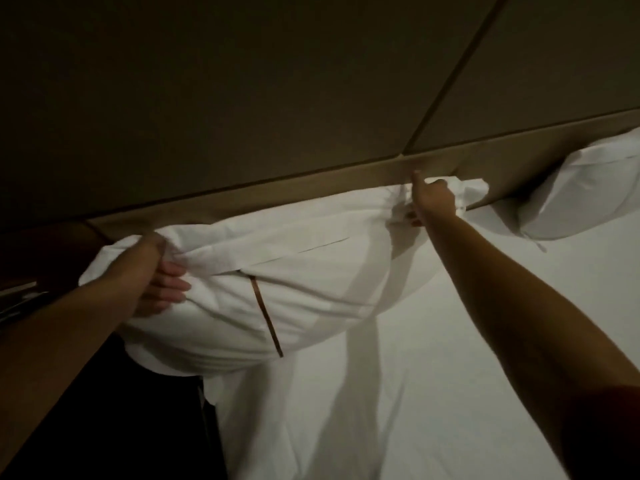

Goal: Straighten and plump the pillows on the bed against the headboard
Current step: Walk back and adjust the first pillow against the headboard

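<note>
Gripping opposite ends of the white pillow (277,271), left hand (152,271) and right hand (433,199) reach outstretched.

no readable text or labels.

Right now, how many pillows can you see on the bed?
2: one pillow gripped by both hands at the headboard, another pillow at the right edge, partly cut off.

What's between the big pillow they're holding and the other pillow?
In the head view, only bare white sheet and a strip of headboard separate the held pillow from the second pillow.
</note>
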Demonstrator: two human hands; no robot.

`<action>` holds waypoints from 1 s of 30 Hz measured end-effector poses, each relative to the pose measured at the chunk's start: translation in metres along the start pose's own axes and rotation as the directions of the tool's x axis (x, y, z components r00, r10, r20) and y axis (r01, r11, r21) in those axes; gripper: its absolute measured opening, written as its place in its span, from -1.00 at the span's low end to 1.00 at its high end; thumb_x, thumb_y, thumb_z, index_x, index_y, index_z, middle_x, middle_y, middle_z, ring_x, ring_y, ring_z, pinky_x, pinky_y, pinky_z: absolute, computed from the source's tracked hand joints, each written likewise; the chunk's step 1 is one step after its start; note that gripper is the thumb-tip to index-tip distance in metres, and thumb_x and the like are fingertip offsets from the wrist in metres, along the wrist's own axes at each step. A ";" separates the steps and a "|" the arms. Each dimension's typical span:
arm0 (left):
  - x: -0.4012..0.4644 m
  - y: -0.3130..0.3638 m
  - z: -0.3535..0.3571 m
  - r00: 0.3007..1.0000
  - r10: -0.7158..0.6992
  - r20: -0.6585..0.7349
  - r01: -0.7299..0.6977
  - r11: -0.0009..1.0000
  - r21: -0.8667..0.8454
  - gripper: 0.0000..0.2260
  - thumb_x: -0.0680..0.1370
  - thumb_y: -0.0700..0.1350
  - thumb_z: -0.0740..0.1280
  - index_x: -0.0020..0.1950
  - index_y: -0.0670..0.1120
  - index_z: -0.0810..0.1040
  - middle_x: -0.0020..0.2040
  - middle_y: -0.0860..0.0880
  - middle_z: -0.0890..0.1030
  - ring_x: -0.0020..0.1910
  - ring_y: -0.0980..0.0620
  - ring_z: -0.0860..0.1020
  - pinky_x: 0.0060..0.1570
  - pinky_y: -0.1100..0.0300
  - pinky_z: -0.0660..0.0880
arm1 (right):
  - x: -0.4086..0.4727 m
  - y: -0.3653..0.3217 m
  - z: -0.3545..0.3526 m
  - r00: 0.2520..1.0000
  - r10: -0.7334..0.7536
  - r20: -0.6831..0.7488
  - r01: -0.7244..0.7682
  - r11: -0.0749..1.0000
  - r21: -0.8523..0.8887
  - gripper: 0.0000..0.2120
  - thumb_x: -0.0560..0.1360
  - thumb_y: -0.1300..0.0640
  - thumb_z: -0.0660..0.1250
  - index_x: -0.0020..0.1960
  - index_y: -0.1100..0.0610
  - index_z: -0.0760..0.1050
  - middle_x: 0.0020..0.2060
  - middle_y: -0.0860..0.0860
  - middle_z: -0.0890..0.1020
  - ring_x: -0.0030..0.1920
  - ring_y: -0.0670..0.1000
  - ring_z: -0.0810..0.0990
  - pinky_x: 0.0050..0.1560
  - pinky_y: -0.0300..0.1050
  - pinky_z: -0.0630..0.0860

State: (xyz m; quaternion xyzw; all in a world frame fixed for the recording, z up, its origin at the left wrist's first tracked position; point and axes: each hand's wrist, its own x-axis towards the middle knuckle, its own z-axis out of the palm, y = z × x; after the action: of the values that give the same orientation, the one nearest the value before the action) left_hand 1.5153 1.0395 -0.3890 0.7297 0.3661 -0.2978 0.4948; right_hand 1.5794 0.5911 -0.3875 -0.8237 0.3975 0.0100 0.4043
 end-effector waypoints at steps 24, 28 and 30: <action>-0.031 0.014 0.038 0.977 0.178 -0.121 -0.215 0.819 -0.532 -0.74 0.60 -0.04 0.17 -0.25 -0.12 0.41 -0.40 -0.07 0.66 -0.26 -0.07 0.69 -0.17 0.12 0.58 | 0.042 0.012 -0.063 1.000 0.020 -0.014 -0.012 0.898 0.440 -0.63 0.67 0.07 0.15 0.36 0.26 0.43 -0.10 0.05 0.61 -0.12 0.01 0.70 -0.18 -0.15 0.67; -0.047 0.000 0.052 0.930 0.316 -0.187 -0.361 0.700 -0.616 -0.76 0.56 -0.12 0.22 -0.30 -0.16 0.41 -0.42 -0.10 0.61 -0.36 -0.07 0.67 -0.25 0.11 0.62 | 0.044 0.004 -0.087 0.985 0.076 -0.156 0.023 0.833 0.552 -0.75 0.66 0.09 0.22 0.21 0.21 0.53 0.09 0.15 0.64 0.10 0.10 0.68 -0.10 -0.07 0.67; -0.047 -0.014 0.060 0.928 0.317 -0.195 -0.370 0.722 -0.585 -0.76 0.58 -0.15 0.21 -0.26 -0.20 0.44 -0.32 -0.15 0.59 -0.38 -0.03 0.67 -0.20 0.10 0.57 | 0.044 0.017 -0.084 0.992 0.090 -0.088 -0.031 0.852 0.522 -0.77 0.65 0.13 0.18 0.11 0.23 0.56 -0.06 0.16 0.65 -0.11 0.05 0.72 -0.19 -0.05 0.69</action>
State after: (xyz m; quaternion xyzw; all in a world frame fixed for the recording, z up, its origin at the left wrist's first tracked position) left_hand 1.4736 0.9747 -0.3784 0.5962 0.3205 -0.0365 0.7352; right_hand 1.5725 0.5005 -0.3568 -0.6703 0.4326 -0.1301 0.5887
